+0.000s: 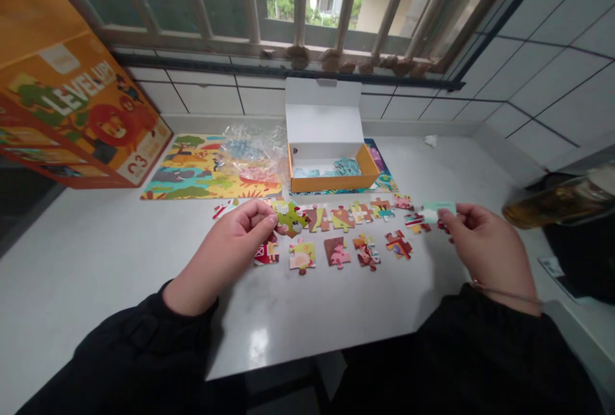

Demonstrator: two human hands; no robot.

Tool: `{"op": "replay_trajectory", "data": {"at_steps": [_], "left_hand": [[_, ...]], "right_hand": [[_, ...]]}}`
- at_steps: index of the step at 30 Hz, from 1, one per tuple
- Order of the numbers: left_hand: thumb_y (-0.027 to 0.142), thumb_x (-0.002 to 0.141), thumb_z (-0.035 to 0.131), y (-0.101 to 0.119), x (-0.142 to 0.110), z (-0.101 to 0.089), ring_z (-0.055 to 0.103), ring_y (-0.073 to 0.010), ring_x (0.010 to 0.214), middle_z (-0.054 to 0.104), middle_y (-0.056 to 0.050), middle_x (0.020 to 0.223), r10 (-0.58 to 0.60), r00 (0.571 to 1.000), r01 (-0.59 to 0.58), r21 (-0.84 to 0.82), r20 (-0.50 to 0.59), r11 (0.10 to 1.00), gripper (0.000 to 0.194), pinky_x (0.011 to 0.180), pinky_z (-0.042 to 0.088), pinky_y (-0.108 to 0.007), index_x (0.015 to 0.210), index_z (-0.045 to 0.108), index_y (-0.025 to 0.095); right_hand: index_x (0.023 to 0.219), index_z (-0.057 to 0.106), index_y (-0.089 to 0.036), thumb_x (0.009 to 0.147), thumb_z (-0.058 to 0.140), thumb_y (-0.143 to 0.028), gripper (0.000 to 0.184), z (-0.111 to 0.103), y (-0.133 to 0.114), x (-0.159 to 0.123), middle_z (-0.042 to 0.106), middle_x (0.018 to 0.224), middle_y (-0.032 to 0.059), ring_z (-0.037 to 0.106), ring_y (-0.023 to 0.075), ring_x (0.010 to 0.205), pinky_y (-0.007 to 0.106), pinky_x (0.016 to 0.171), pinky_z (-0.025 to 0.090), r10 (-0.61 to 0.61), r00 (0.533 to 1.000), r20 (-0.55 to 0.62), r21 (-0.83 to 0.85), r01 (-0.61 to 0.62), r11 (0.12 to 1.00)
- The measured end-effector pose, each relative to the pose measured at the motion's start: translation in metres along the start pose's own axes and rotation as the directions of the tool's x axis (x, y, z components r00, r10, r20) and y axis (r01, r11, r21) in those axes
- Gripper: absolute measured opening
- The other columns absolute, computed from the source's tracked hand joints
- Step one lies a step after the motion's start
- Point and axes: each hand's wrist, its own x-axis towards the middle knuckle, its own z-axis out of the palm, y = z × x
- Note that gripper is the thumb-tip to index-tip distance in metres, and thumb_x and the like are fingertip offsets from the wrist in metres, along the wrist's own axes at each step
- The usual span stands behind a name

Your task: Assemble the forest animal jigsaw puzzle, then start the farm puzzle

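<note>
My left hand (245, 235) pinches a green puzzle piece (289, 218) between thumb and fingers, held just above the loose pieces. Off to the right, my right hand (485, 242) is closed on a pale green puzzle piece (438, 211). Between the hands, several puzzle pieces lie in two rough rows on the white countertop. The front row includes a yellowish piece (302, 255), a brown and pink piece (337, 252), a piece with a figure (366, 252) and a red piece (398, 244). Part of a red barn piece (266, 253) shows beside my left hand.
Behind the pieces stands an open orange box (331, 182) with teal pieces inside. Left of it, crumpled clear plastic (254, 152) lies on an animal picture board (187, 175). A tall orange carton (81, 101) stands far left. A bottle with amber liquid (557, 200) is at right.
</note>
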Motion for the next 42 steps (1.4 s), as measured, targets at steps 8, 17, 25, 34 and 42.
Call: {"op": "replay_trajectory", "data": {"at_steps": [8,17,25,34,42], "left_hand": [[0.057,0.101,0.066,-0.003,0.004,0.001,0.066,-0.0161,0.076,0.072,-0.003,0.084,-0.011,1.0,0.011,0.048,-0.014,0.999,0.04,0.067,0.053,-0.027,0.102,0.061,0.018],[0.061,0.101,0.066,-0.01,0.003,-0.001,0.065,-0.0167,0.076,0.073,-0.003,0.089,-0.025,1.0,0.026,0.091,-0.002,0.996,0.043,0.066,0.05,-0.029,0.104,0.063,0.018],[0.062,0.101,0.068,-0.004,0.001,0.005,0.064,-0.0139,0.073,0.069,-0.001,0.084,-0.031,0.998,0.029,0.031,0.053,0.999,0.044,0.06,0.05,-0.024,0.1,0.062,0.018],[0.061,0.102,0.07,-0.001,-0.005,0.01,0.071,-0.0137,0.085,0.075,-0.004,0.095,0.038,0.971,-0.039,-0.002,0.235,0.999,0.044,0.074,0.055,-0.025,0.106,0.066,0.018],[0.063,0.104,0.065,-0.007,-0.006,0.01,0.071,-0.0147,0.087,0.077,-0.004,0.104,0.063,0.988,-0.085,0.159,0.143,0.984,0.042,0.072,0.054,-0.027,0.106,0.071,0.021]], "right_hand": [[0.112,0.076,-0.022,0.085,0.072,-0.039,0.032,-0.006,0.016,-0.003,0.078,0.081,0.0052,0.073,0.023,0.07,0.032,0.06,0.047,0.071,0.919,0.388,-0.118,-0.027,0.993],[0.1,0.074,-0.023,0.084,0.075,-0.036,0.02,0.014,0.029,0.002,0.078,0.079,0.0063,0.073,0.0246,0.074,0.033,0.064,0.048,0.11,0.919,0.38,-0.177,-0.044,0.983],[0.098,0.071,-0.022,0.093,0.072,-0.046,0.024,0.002,-0.041,-0.017,0.076,0.091,0.0085,0.07,0.0263,0.083,0.035,0.069,0.044,-0.042,0.984,0.171,-0.194,0.075,0.978],[0.118,0.074,-0.025,0.101,0.075,-0.033,0.019,0.037,-0.168,-0.091,0.08,0.104,0.0007,0.071,0.0153,0.082,0.029,0.074,0.053,-0.622,0.723,0.3,0.634,0.335,0.696],[0.116,0.073,-0.024,0.101,0.068,-0.036,0.02,0.002,-0.083,-0.033,0.079,0.094,0.0049,0.072,0.0232,0.081,0.034,0.072,0.048,-0.305,0.882,0.36,0.087,0.293,0.952]]}}
